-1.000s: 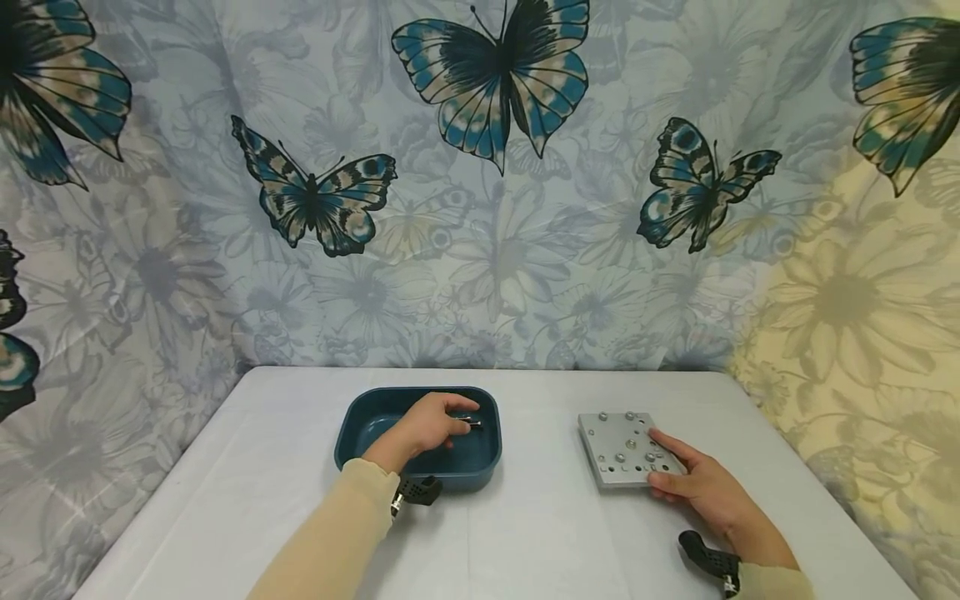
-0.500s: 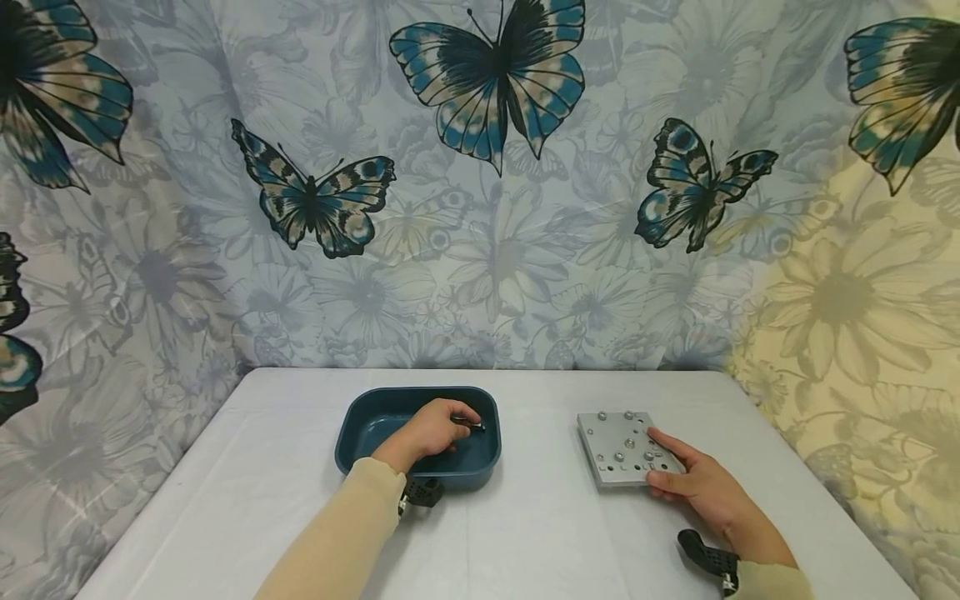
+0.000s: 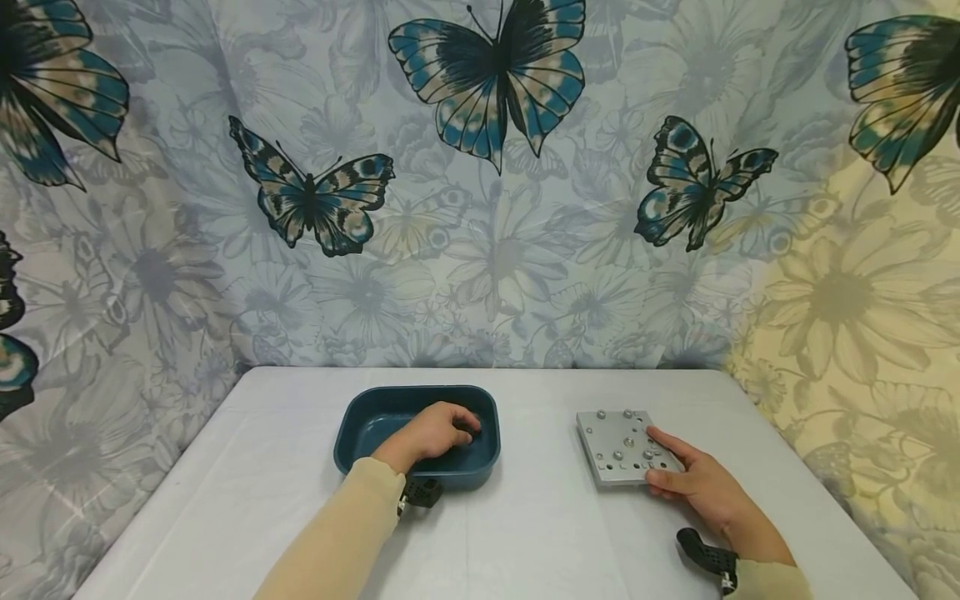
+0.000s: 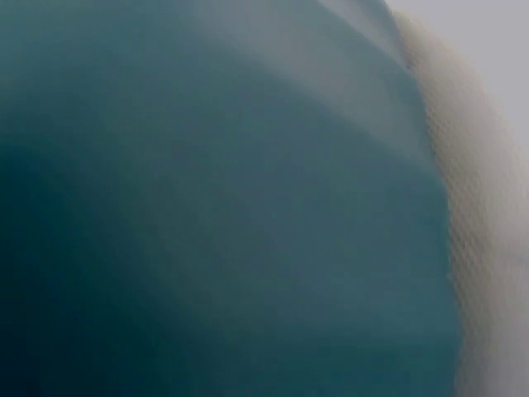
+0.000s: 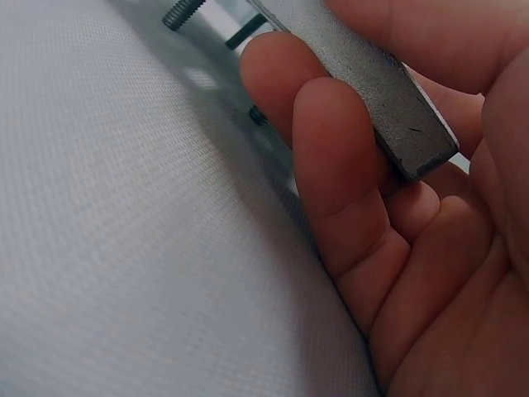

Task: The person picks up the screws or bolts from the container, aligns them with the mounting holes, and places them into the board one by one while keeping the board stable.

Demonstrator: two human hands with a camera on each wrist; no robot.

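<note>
A dark teal tray (image 3: 468, 481) stands on the table, left of centre. My left hand (image 3: 433, 433) reaches over its near side, fingers bent down inside. Whatever lies at those fingertips is hidden in the head view. The left wrist view holds only the blurred teal tray wall (image 4: 248, 207) and a sleeve. To the right, my right hand (image 3: 697, 483) grips the near right corner of a silver metal plate (image 3: 611, 437) that has holes and several screws in it. In the right wrist view, fingers curl beneath the plate edge (image 5: 376, 95), and threaded screw ends (image 5: 183, 14) stick out underneath.
A white cloth covers the table (image 3: 540, 533), and a gap of bare cloth separates tray from plate. Behind it hangs a butterfly-print fabric (image 3: 495, 292). Black wrist cameras sit on the left wrist (image 3: 423, 492) and the right wrist (image 3: 701, 550).
My left hand has shifted slightly right and lower in the tray. The small metallic thing seen at its fingers earlier is now out of sight. The right hand and plate have hardly moved.
</note>
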